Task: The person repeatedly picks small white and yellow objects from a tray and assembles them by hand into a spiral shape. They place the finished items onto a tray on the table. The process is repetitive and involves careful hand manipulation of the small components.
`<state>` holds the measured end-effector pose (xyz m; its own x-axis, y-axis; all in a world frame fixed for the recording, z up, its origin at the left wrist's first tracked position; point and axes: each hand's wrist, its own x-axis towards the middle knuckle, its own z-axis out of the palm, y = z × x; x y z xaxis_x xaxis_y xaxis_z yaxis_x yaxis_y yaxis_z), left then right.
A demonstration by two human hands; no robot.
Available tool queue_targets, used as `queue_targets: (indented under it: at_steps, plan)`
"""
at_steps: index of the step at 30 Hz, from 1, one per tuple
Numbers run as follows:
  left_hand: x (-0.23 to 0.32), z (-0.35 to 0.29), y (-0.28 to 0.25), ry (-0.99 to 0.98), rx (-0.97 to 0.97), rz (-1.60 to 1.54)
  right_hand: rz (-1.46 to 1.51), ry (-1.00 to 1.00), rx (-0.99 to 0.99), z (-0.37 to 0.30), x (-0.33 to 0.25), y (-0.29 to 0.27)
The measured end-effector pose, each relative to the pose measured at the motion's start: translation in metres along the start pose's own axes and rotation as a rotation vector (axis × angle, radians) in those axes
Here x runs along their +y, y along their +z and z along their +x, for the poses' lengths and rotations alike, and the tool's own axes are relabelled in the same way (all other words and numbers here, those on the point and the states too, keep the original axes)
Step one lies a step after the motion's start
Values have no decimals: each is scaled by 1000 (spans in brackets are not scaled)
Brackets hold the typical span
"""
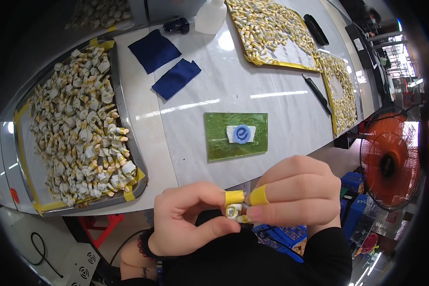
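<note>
Close to my body, beyond the table's front edge, my left hand [188, 217] is closed, pinching a small white-and-yellow figurine part [232, 211] between thumb and forefinger. The part has a round, hollow-looking face turned up. Closed as well, my right hand [300, 193] meets it from the right, fingertips on its yellow end. Whether a thin tool is between those fingers I cannot tell. Yellow tape wraps a finger of each hand. Just ahead, a green slab [214, 148] lies on the table, bearing a white pad [230, 132] and a blue disc [242, 134] with a dark swirl.
At left stands a tray [124, 119] heaped with similar white-and-yellow parts. Two far-right trays [271, 62] [336, 119] hold small yellow-and-white pieces. Dark blue cloths [155, 51], a white bottle [211, 18] and a black-handled cutter [317, 94] lie about the table. An orange fan [388, 162] stands right.
</note>
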<state>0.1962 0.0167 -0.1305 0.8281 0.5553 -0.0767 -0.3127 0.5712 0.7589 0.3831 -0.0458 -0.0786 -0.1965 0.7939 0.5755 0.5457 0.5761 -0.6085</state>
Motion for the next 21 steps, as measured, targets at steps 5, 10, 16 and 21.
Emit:
queue_targets:
  at_steps: [5, 10, 16, 21]
  plan:
    - [6, 4, -2, 149, -57, 277, -27, -55, 1, -2, -4, -2]
    - [8, 7, -2, 233, -104, 393, -3, -57, 21, -5, -6, -2]
    - [7, 5, 7, 277, -10, 387, 2, -46, 29, -7, -8, -4]
    - [2, 8, -4, 408, -219, 481, 37, 0, 88, -8, -10, -1]
